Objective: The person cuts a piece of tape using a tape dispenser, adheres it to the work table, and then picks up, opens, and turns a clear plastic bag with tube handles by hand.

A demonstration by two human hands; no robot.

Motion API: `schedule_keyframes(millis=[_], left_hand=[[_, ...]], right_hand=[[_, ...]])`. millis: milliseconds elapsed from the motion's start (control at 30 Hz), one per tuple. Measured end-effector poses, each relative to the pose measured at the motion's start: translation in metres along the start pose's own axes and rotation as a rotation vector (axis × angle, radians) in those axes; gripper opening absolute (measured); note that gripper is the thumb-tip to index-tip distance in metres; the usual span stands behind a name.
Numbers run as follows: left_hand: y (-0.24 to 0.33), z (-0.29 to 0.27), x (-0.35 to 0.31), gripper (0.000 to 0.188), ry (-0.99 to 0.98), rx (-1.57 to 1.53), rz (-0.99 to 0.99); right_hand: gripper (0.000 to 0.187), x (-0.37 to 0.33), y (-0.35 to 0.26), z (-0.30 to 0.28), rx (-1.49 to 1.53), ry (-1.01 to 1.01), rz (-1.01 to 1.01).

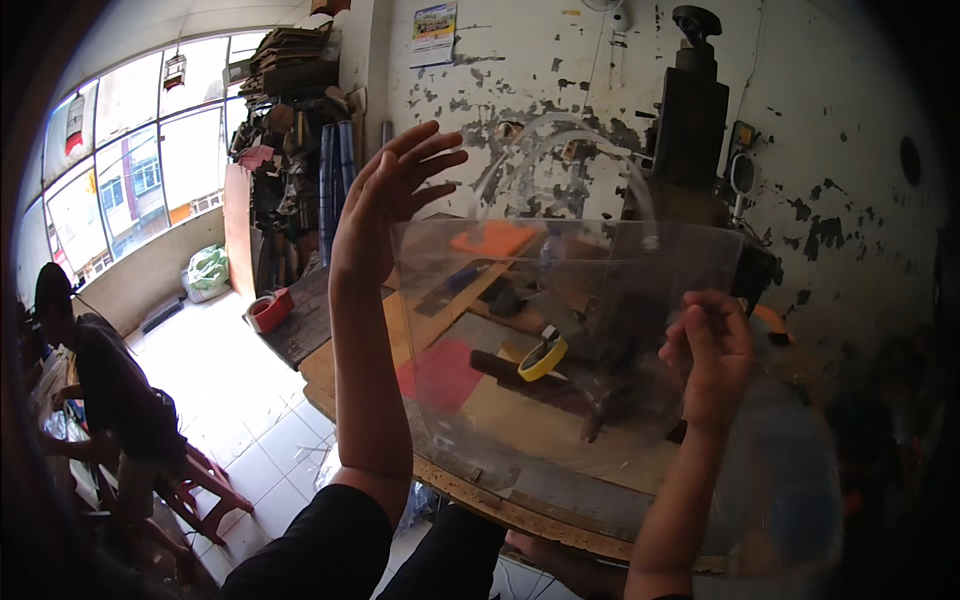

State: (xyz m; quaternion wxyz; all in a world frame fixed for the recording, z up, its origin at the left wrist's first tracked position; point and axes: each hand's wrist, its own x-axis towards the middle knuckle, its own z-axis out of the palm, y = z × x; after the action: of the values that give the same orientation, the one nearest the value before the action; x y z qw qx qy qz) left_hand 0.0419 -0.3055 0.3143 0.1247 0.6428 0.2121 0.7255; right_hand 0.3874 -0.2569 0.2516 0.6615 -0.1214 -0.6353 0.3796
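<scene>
A clear plastic bag (560,243) with looped clear handles stands upright before me, above the worktable. My left hand (395,185) is raised at its upper left corner, fingers spread and holding nothing; the wrist is beside the bag's edge. At the bag's right side my right hand (712,345) has its fingers curled in, pinching the clear plastic. Through the bag I see a yellow tape roll (543,357), a red sheet (445,375) and a dark bar (525,382) on the table.
The wooden worktable (450,480) has a curved front edge near me. A dark upright machine (690,130) stands behind it. A red tape roll (268,311) lies at the table's left end. Further left, another person (115,400) works near a red stool (210,495).
</scene>
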Motion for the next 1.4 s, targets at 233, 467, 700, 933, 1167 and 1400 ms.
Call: schedule_keyframes(millis=[233,467,700,933,1167,1400], left_hand=[[-0.027,0.038,-0.033,0.074,-0.343,-0.432,-0.086],[-0.020,0.064,-0.043,0.033,-0.176,-0.219,-0.216],[-0.020,0.072,-0.042,0.039,-0.264,-0.153,-0.395],[-0.025,0.071,-0.042,0.036,-0.213,-0.118,-0.387],[-0.016,0.072,-0.043,0.039,-0.225,-0.090,-0.434],[-0.021,0.076,-0.042,0.040,-0.196,-0.082,-0.438]], right_hand=[[0.021,0.007,-0.007,-0.019,-0.123,0.136,-0.096],[0.022,0.013,-0.007,-0.041,-0.087,0.032,0.026],[0.022,0.015,-0.002,-0.044,-0.102,0.055,0.023],[0.022,0.013,-0.005,-0.045,-0.188,0.040,-0.009],[0.024,0.013,-0.001,-0.045,-0.223,0.017,-0.057],[0.022,0.013,-0.001,-0.039,-0.224,0.024,-0.052]])
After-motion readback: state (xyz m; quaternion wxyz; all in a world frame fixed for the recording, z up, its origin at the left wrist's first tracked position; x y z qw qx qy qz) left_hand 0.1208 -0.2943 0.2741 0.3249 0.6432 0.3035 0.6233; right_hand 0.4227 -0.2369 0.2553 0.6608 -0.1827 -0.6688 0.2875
